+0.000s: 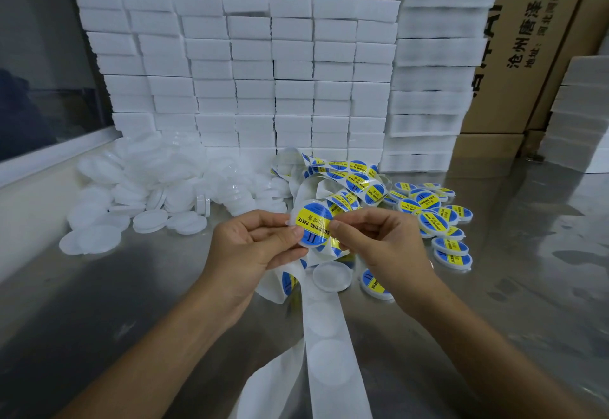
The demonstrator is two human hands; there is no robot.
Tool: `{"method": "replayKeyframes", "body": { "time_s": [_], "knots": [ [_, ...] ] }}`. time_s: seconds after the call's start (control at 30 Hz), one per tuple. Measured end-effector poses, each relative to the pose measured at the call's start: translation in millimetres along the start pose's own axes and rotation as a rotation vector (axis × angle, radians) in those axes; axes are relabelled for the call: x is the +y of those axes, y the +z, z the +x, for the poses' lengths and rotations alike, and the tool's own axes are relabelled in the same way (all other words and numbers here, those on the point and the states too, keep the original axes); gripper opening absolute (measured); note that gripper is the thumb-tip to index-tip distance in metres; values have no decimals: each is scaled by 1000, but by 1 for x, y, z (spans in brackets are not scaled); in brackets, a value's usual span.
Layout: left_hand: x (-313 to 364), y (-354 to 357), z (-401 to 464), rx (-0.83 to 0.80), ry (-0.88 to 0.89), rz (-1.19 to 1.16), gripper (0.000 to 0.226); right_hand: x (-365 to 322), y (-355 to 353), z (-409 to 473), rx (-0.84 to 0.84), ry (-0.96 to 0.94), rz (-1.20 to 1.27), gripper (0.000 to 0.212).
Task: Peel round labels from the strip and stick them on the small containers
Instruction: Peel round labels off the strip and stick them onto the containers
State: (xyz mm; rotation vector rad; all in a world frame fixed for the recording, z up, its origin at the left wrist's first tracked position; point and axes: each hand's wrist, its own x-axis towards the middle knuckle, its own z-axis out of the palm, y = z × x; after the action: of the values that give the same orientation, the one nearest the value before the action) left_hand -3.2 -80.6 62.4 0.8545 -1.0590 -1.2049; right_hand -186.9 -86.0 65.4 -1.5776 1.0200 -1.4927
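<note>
Head view: left hand (253, 244) is gripping a small round container (311, 226) by its left edge, thumb on top and fingers curled beneath; a blue-and-yellow round label reading SOLDERING PASTE is lying on the container's face; right hand (379, 240) is pinching at the container's right edge with thumb and forefinger, other fingers curled, and whether that grip is on the label edge or on the strip behind I cannot tell; both grips are meeting just above the steel table (494, 303).

Label strip (349, 181) is looping just beyond the grips, still carrying printed labels; its bare white backing (324, 352) is trailing down between the forearms toward the near edge.

Just below the right grip an unlabelled container (332, 276) is lying flat on the table, and a labelled container (374, 283) is sitting beside it under the right wrist.

Right of the grips a cluster of labelled containers (435, 217) is spreading over the table; left of the grips a heap of plain white containers (148, 194) is piling up.

Behind everything white foam blocks (273, 72) are stacking in a wall; cardboard boxes (534, 40) are standing behind those.
</note>
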Motion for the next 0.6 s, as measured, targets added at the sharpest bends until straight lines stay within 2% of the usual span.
{"method": "replayKeyframes", "body": {
  "time_s": [0.17, 0.4, 0.5, 0.6],
  "knots": [
    [2, 2, -2, -34, 23, 13, 25, 4, 1, -1, 60, -172, -198, 18],
    [0, 4, -4, -41, 35, 35, 25, 9, 0, -2, 122, -392, -483, 6],
    [2, 3, -3, -57, 25, 6, 22, 11, 1, -2, 147, -379, -491, 8],
    [2, 2, -1, -50, -25, -83, 34, 13, 4, -3, 186, -293, -415, 16]
  ]
}}
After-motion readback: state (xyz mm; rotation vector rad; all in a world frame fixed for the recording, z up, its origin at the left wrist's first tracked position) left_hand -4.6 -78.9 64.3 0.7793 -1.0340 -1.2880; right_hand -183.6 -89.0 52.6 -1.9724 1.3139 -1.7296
